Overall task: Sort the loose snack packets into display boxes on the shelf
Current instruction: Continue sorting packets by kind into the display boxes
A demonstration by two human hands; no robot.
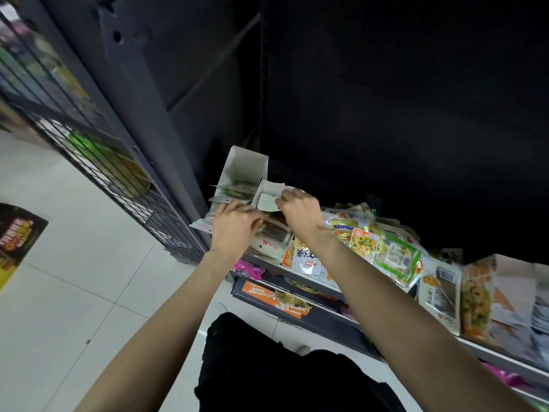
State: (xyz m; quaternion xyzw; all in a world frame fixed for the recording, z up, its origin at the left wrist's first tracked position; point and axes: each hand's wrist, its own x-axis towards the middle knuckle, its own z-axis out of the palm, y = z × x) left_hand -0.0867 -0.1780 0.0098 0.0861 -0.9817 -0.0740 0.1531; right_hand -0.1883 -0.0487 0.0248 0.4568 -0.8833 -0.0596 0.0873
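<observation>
Two white display boxes stand at the left end of the shelf (297, 273): a taller open box (243, 166) with greenish packets in it, and a lower box (269, 193) in front of it. My right hand (300, 211) pinches the lower box's pale flap at its front edge. Just below and to the left, my left hand (234, 230) has its fingers curled on a flat snack packet (273, 233). Loose snack packets (368, 242) lie in a heap on the shelf to the right of my hands.
More boxes and packets (475, 292) fill the shelf's right end. A lower shelf (276, 297) holds orange and pink packets. A wire-mesh rack (98, 150) stands at the left over a white tiled floor (74, 278). The shelf back is dark.
</observation>
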